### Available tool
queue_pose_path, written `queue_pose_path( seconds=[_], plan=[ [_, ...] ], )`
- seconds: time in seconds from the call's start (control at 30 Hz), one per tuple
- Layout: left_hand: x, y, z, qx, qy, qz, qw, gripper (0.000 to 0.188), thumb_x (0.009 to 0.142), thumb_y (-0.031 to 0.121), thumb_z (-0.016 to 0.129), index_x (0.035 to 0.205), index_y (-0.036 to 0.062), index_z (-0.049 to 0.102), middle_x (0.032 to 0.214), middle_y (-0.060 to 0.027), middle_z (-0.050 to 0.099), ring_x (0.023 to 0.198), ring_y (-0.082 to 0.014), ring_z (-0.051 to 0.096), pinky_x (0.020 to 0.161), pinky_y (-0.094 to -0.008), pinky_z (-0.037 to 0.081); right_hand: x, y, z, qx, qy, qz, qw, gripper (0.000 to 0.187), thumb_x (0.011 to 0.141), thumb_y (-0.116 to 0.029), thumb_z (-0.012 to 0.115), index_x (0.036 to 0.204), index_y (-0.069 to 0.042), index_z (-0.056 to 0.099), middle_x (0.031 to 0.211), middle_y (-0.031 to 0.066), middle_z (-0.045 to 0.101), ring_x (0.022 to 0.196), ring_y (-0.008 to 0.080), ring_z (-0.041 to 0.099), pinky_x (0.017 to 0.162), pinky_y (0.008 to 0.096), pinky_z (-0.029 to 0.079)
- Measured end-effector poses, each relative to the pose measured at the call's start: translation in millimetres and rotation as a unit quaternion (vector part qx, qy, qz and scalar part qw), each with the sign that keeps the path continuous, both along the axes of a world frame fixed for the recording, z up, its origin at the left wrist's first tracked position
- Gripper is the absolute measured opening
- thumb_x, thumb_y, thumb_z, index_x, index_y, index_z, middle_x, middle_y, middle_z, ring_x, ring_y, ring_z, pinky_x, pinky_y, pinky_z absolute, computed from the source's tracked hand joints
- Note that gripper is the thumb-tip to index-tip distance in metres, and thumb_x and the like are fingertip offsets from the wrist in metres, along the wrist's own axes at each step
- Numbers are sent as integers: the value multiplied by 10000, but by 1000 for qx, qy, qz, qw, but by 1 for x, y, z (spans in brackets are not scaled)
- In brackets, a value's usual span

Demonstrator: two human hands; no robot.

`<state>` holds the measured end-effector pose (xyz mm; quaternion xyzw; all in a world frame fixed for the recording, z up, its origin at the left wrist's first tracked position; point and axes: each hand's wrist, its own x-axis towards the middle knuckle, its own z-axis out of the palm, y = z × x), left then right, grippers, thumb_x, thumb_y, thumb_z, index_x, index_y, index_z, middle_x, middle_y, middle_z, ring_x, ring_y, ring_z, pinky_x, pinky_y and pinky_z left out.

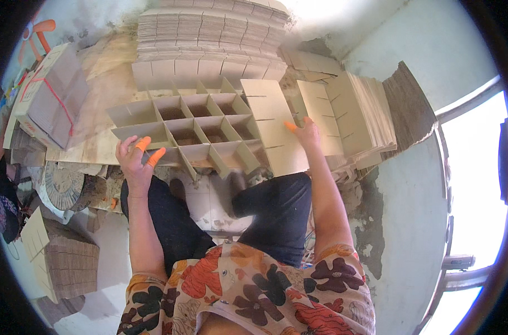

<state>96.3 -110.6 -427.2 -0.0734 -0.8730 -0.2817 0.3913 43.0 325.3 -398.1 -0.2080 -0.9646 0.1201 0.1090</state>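
Observation:
A cardboard divider grid (212, 146) with several open cells lies in front of me on the table. My left hand (135, 159) is at its near left corner, thumb and forefinger around the end of a strip. Orange covers sit on those two fingers. To the grid's right a slotted tan cardboard sheet (270, 125) overlaps its end. My right hand (306, 135) grips this sheet's right edge, its orange-covered thumb on top. The fingers beneath are partly hidden.
Tall stacks of slotted cardboard (209, 39) stand at the back. More slotted sheets (365, 114) lean at the right, beside the wall. A closed carton (53, 97) with red string is at the left. Another cardboard bundle (70, 262) sits at the lower left.

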Motion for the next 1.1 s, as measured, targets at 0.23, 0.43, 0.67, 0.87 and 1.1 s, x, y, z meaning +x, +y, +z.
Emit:
queue_pose_path(
  seconds=[0.23,0.43,0.67,0.87,1.1],
  plan=[
    [2,-6,-7,9,-30,30,999,397,603,188,840,951,105,667,1059,-82,577,1050,-274,502,898,-391,407,-17,29,-21,-453,-51,6,890,279,757,-262,743,876,-48,609,765,43,596,627,148,561,517,316,410],
    [3,-6,-2,-8,-23,38,999,414,606,180,839,976,108,668,1053,-85,585,1022,-264,524,872,-375,428,-16,42,-21,-546,23,-75,834,237,762,-156,729,892,13,624,734,58,621,585,147,578,500,283,461],
    [11,-16,2,94,6,73,993,432,618,91,815,1024,95,665,995,-79,613,989,-240,544,850,-364,414,1,42,43,-400,200,10,894,355,816,-121,675,1106,70,603,894,86,660,711,136,600,628,261,491],
    [14,-36,-11,63,0,77,995,326,733,9,717,1044,77,650,1002,-90,633,991,-247,561,836,-340,461,12,-79,128,-368,291,182,864,305,811,-62,683,1091,47,628,937,76,670,728,79,547,644,258,489],
    [7,-37,-21,128,-37,5,991,222,715,2,702,920,64,645,921,-78,667,900,-269,588,756,-331,491,-10,-239,114,-143,209,410,876,367,746,-98,720,1054,62,598,792,238,617,626,283,606,580,362,474]
  ],
)
